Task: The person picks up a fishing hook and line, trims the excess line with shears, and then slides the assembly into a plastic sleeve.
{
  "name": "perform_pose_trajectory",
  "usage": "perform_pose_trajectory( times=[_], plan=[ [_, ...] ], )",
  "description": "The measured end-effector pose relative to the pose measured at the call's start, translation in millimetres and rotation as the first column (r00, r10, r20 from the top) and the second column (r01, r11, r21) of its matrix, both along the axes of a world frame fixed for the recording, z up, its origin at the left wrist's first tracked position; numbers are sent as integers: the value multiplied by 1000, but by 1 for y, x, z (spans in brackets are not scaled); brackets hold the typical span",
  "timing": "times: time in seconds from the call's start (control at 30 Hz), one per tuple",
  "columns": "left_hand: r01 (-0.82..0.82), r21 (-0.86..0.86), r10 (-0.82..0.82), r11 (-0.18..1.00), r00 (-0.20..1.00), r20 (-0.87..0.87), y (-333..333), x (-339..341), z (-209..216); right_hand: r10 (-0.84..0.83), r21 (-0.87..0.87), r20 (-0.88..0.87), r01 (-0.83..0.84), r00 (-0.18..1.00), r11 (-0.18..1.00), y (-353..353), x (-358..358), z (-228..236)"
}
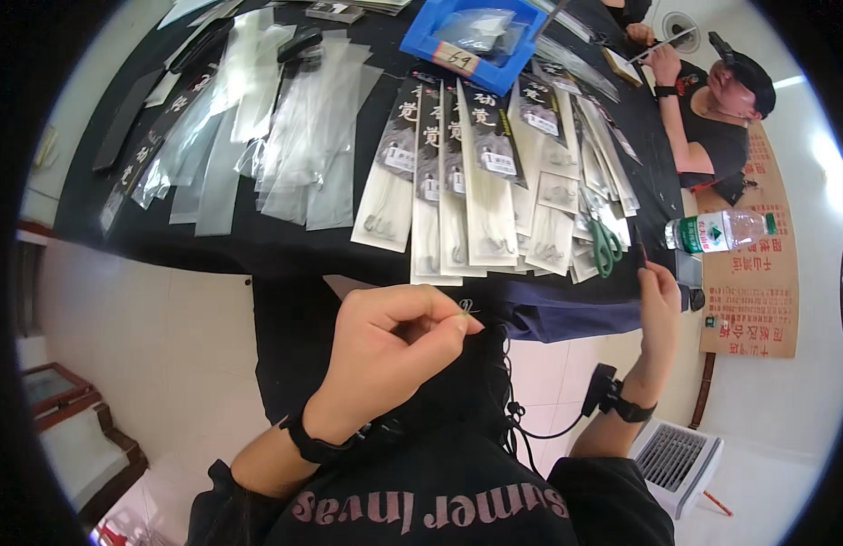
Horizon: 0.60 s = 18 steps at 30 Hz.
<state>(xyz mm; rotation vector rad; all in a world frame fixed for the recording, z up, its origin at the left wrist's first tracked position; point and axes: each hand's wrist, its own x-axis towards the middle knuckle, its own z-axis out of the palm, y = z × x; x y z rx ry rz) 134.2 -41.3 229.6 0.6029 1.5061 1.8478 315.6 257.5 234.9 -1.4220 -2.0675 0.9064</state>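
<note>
My left hand [389,350] is raised in front of my body, thumb and forefinger pinched on a small fish hook [466,308]; any line tied to it is too fine to follow. Out to the right, at the table edge, my right hand [659,298] has its fingers closed round something thin and dark that I cannot make out. Between the hands, rows of packed fish hooks [489,223] on pale cards with black headers lie along the near edge. Green-handled scissors [605,244] rest on the packets, close to my right hand.
Clear plastic sleeves [307,159] spread over the black-clothed table [376,259] at left. A blue bin [476,41] with small bags stands at the back. A water bottle [721,232] is at right, near a co-worker [712,118]. A cable [553,432] runs to my right wrist.
</note>
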Motion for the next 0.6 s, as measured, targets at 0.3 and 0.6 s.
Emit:
perform_pose_trajectory(
  times=[0.3, 0.6],
  plan=[
    [0, 11, 0, 1000, 1000, -10, 2, -1, -3, -30, -425, -683, -364, 730, 829, -43, 16, 17],
    [-21, 62, 33, 998, 980, -196, 3, 3, 1, 481, 152, -564, -488, 671, 859, -84, -15, 14]
  ],
)
